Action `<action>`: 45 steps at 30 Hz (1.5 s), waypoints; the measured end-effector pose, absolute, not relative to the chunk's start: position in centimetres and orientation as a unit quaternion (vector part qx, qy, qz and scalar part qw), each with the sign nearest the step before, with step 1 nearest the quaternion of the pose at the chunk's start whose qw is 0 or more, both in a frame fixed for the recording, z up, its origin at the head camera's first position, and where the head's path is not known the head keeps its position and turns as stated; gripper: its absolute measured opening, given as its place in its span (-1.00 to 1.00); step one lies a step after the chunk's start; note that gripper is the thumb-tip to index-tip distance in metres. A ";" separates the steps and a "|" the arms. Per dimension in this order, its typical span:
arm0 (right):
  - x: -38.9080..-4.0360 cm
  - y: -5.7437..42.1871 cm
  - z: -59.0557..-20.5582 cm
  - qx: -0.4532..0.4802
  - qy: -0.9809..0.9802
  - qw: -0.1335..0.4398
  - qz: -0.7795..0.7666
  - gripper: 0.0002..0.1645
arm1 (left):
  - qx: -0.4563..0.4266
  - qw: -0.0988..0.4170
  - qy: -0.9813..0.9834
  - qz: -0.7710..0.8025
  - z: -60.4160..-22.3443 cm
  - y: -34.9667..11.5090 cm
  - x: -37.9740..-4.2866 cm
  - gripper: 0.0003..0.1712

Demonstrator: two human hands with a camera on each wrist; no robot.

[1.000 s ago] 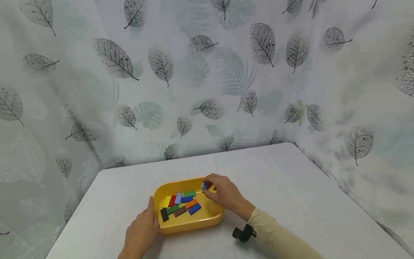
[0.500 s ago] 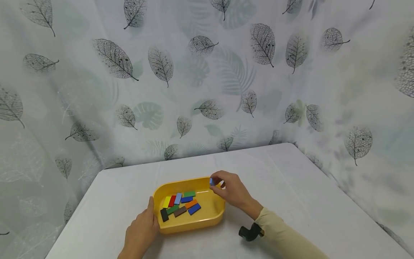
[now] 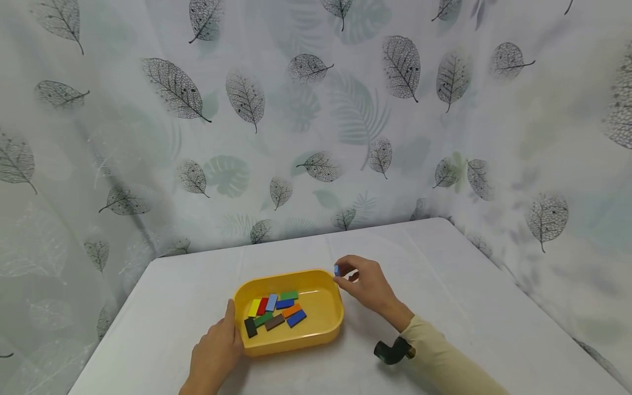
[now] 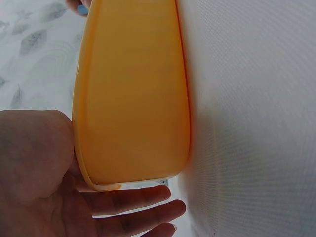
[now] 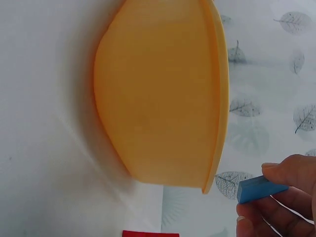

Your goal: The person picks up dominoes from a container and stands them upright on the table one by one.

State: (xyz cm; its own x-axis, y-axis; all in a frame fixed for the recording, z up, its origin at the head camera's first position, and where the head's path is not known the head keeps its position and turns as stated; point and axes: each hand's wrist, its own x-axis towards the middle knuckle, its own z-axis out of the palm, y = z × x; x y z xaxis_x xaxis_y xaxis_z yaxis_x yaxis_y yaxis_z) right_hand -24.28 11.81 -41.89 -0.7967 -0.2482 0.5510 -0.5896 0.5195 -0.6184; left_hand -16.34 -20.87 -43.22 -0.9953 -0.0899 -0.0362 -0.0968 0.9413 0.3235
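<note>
Where the tray (image 3: pixel 296 345) ends, left hand (image 3: pixel 217 343) touches; right hand (image 3: pixel 367 281) — pinching a block (image 5: pixel 257 189).

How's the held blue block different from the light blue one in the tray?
The held block is pinched in midair by the right hand; the tray block lies flat in the yellow tray. The held block is apart from others; the tray block is next to the red block. Both are light blue.
</note>
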 end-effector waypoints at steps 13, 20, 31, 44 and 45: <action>-24.5 13.6 -42.7 0.200 -0.854 0.194 0.440 -0.68 | -0.052 0.012 0.985 0.163 -43.1 -20.8 -16.4 -0.25; -25.2 14.3 -43.2 0.183 -0.852 0.190 0.453 -0.70 | -0.052 0.012 0.985 0.162 -43.0 -20.8 -16.4 -0.25; -25.9 15.3 -44.3 0.141 -0.859 0.154 0.466 -0.76 | -0.047 0.010 0.986 0.161 -43.1 -20.8 -16.2 -0.25; -26.7 15.9 -46.3 0.130 -0.868 0.140 0.457 -0.76 | -0.044 0.007 0.985 0.166 -43.1 -21.0 -16.0 -0.25; -26.8 15.9 -46.4 0.128 -0.870 0.139 0.455 -0.76 | -0.043 0.005 0.985 0.166 -43.1 -21.0 -16.0 -0.25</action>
